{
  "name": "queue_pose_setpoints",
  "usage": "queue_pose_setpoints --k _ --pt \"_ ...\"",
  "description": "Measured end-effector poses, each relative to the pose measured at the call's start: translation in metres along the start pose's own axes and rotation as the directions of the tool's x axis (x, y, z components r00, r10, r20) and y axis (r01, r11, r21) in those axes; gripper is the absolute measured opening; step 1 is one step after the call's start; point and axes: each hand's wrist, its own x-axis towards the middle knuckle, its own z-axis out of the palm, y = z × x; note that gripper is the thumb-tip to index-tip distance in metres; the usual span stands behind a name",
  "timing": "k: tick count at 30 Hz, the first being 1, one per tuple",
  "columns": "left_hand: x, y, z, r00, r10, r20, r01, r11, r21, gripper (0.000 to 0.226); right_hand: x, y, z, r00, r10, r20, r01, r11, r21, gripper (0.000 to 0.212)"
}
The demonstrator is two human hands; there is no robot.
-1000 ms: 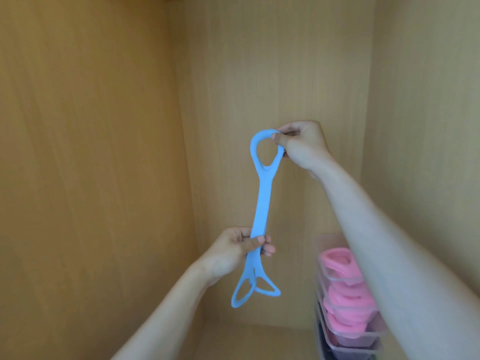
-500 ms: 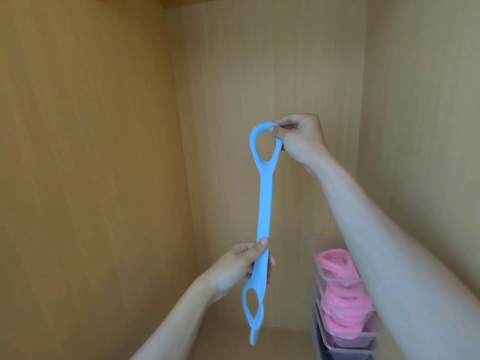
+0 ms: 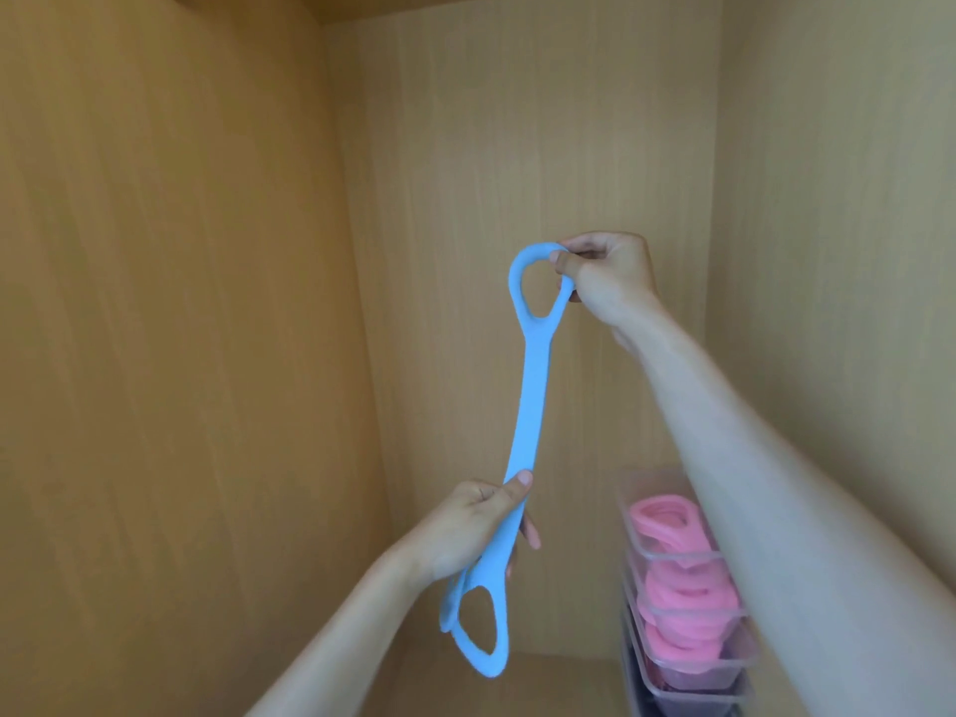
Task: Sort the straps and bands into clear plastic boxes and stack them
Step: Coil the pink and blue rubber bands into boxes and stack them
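Head view: the right forearm hides one side of a stack of clear plastic boxes below the right hand. The frame edge cuts off the bottom of the stack. At least three boxes show, and the upper ones hold pink bands. One long light-blue rubbery strap with looped ends hangs between the hands. The right hand pinches its top loop, and the left hand grips it just above the bottom loop.

Wooden cabinet floor, stack of clear boxes at its right.
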Motion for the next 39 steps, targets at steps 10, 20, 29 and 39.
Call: queue_pose_setpoints --k 10,20,29,39 --pt "0.005 0.002 0.000 0.998 0.032 -0.046 -0.030 0.998 0.048 0.017 0.002 -0.019 0.006 0.999 -0.050 0.008 0.050 0.999 -0.003 0.009" --pt "0.015 0.014 -0.012 0.991 0.011 -0.130 -0.003 0.998 0.059 0.061 0.005 -0.041 0.015 0.991 -0.130 0.031 0.130 0.991 -0.017 0.017" --pt "0.017 0.014 -0.006 0.997 0.016 -0.070 -0.023 0.995 -0.095 0.039 0.003 -0.043 0.014 0.989 -0.148 0.032 0.149 0.987 -0.057 0.017" --pt "0.020 0.008 0.002 0.998 0.038 -0.050 -0.045 0.990 -0.137 0.028 0.002 -0.042 0.009 0.990 -0.142 0.006 0.142 0.988 -0.056 0.021"
